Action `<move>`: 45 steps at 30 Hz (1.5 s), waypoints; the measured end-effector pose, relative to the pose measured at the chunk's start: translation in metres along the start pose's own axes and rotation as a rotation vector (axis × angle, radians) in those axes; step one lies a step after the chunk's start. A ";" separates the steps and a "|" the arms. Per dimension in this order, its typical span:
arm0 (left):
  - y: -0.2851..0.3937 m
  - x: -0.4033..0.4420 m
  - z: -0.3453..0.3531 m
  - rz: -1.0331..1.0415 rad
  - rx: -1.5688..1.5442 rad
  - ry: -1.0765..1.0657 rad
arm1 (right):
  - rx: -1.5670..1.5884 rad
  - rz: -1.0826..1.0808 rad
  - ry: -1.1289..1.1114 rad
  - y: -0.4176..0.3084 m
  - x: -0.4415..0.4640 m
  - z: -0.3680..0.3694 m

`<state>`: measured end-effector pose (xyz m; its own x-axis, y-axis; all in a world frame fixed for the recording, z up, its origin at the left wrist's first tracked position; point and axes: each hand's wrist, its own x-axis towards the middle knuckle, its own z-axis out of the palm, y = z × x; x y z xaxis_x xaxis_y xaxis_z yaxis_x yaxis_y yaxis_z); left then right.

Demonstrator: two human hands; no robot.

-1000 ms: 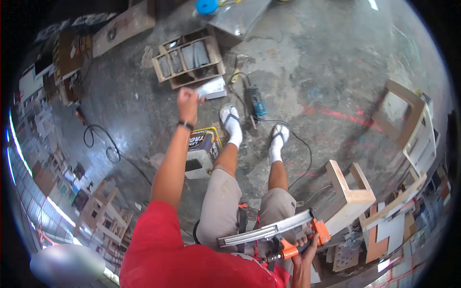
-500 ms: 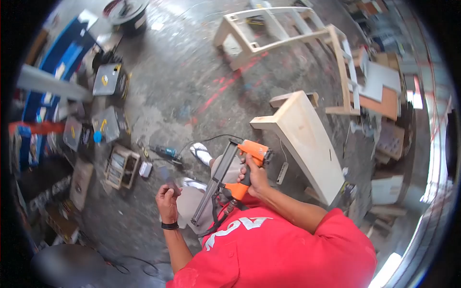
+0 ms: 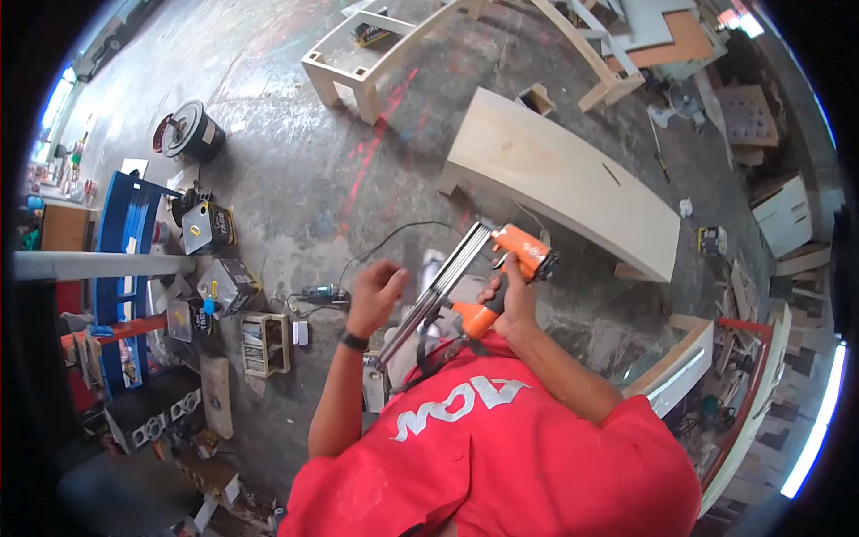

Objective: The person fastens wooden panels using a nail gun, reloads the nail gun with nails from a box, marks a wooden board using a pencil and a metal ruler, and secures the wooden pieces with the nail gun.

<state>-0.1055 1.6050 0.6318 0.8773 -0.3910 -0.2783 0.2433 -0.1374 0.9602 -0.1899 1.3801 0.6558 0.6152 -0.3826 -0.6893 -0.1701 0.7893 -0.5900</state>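
Observation:
My right hand (image 3: 513, 300) is wrapped round the dark handle of an orange nail gun (image 3: 523, 251). The gun's long silver magazine (image 3: 440, 285) slants down to the left, across my legs. Beside the magazine is my left hand (image 3: 376, 294), slightly blurred, its fingers curled in towards the thumb. Whatever those fingers hold, if anything, is hidden. A hose fitting leads from the base of the gun's handle towards my red shirt (image 3: 483, 438). Ahead to the right, a pale wooden panel with short legs (image 3: 564, 179) stands on the floor.
Pale wooden frames (image 3: 358, 76) stand further off. To the left are a blue rack (image 3: 121, 242), metal cans (image 3: 231, 286), a small wooden crate (image 3: 267, 345) and a corded power tool (image 3: 322, 294). A black bucket (image 3: 192, 134) stands behind them. Offcuts (image 3: 743, 295) lie at right.
My left hand has moved up and right, nearer the magazine; the thin dark piece it held is no longer visible. The view has turned, and my right hand still grips the nail gun.

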 end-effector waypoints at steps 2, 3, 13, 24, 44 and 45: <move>0.019 0.003 0.060 0.008 0.060 -0.072 | 0.054 -0.038 0.014 -0.029 -0.017 -0.032; 0.028 0.008 0.089 0.030 0.098 -0.134 | 0.084 -0.076 0.019 -0.042 -0.020 -0.049; 0.081 0.062 0.372 0.566 0.766 -0.481 | 0.422 -0.381 0.256 -0.174 -0.033 -0.215; 0.132 0.032 0.704 0.911 0.775 -1.184 | 0.857 -0.671 0.543 -0.308 -0.105 -0.409; 0.102 0.023 1.138 0.839 0.704 -1.651 | 1.185 -0.738 0.861 -0.535 -0.062 -0.696; 0.103 0.030 1.162 0.832 0.617 -1.696 | 1.169 -0.750 0.863 -0.554 -0.058 -0.712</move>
<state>-0.5350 0.5213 0.6930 -0.6322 -0.7725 0.0607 -0.4220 0.4089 0.8092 -0.6789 0.6233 0.7231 -0.3698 -0.6482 -0.6657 0.8400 0.0731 -0.5377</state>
